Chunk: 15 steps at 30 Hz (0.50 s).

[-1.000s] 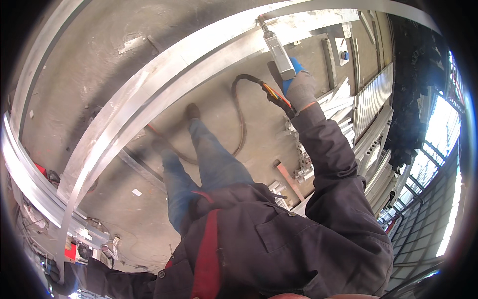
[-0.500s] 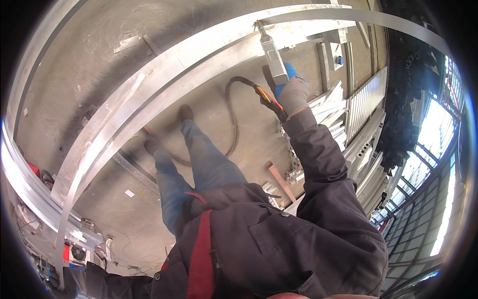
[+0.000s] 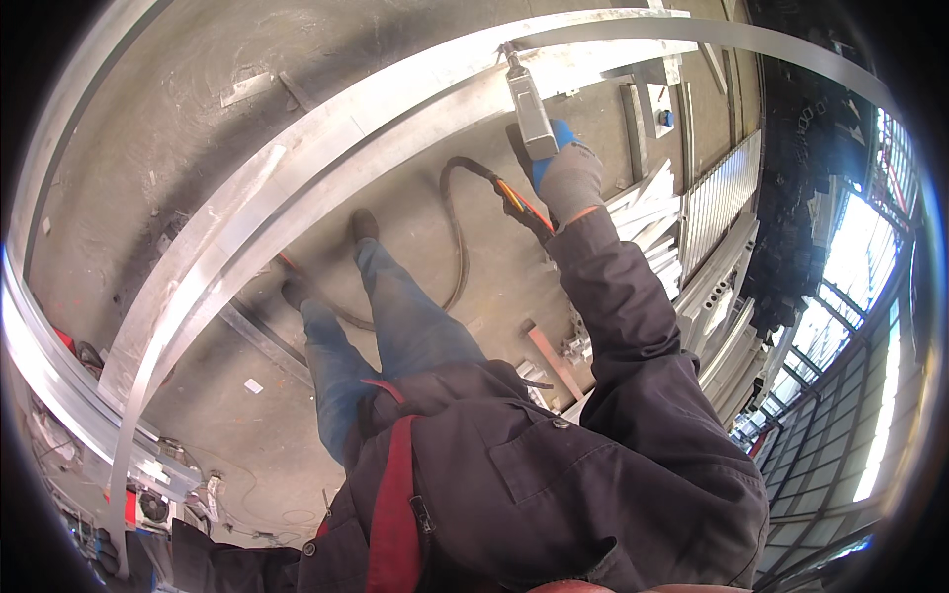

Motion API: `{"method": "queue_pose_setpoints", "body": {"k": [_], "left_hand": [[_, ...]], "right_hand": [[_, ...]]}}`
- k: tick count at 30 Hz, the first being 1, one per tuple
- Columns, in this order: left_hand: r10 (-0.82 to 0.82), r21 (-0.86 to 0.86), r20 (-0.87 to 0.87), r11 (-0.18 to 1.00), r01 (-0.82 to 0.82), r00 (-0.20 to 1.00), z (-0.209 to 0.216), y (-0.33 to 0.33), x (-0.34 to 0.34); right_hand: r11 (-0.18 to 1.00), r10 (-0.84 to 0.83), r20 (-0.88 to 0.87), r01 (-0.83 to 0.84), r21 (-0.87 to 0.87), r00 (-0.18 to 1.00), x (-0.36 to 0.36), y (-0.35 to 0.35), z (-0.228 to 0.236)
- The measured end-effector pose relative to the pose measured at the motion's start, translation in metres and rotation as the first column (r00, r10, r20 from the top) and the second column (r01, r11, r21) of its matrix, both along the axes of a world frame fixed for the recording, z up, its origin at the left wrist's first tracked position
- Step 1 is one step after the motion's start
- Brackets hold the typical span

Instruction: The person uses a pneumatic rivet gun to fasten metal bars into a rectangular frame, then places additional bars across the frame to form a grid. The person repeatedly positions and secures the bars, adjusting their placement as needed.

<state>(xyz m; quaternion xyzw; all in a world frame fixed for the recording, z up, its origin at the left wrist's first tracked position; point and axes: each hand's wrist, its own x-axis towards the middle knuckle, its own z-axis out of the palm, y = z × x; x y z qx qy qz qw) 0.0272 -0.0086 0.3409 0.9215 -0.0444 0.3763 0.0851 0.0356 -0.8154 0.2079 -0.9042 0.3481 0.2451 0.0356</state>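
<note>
the right hand (image 3: 568, 183), in a grey and blue glove, is wrapped tight around a silver tool (image 3: 531, 109). the tool points up and away from the hand, and its tip touches the long metal beam (image 3: 326, 158). a black hose (image 3: 457, 227) hangs down from the hand. the left hand is not seen.

The right hand (image 3: 568, 178), in a grey and blue glove, has its grip closed around a grey metal tool (image 3: 530, 109). The tip of the tool touches a long shiny metal beam (image 3: 297, 188) that bends across the picture. A dark cable (image 3: 455, 237) with orange wires hangs down from the hand in a loop. Below are legs in blue jeans (image 3: 386, 336) standing on a grey floor (image 3: 148, 99). The left hand cannot be seen.
</note>
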Motion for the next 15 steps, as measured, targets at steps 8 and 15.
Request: {"method": "queue_pose_setpoints", "body": {"k": [8,15], "left_hand": [[0.004,0.020,0.001,1.000,-0.004,1.000,0.005,0.006,-0.001],[0.011,0.026,-0.001,1.000,-0.011,1.000,0.009,0.008,-0.003]], "right_hand": [[1.000,-0.003,0.057,0.004,-0.011,0.998,-0.004,-0.001,-0.006],[1.000,0.018,0.081,-0.018,0.002,0.997,-0.003,0.005,0.006]]}}
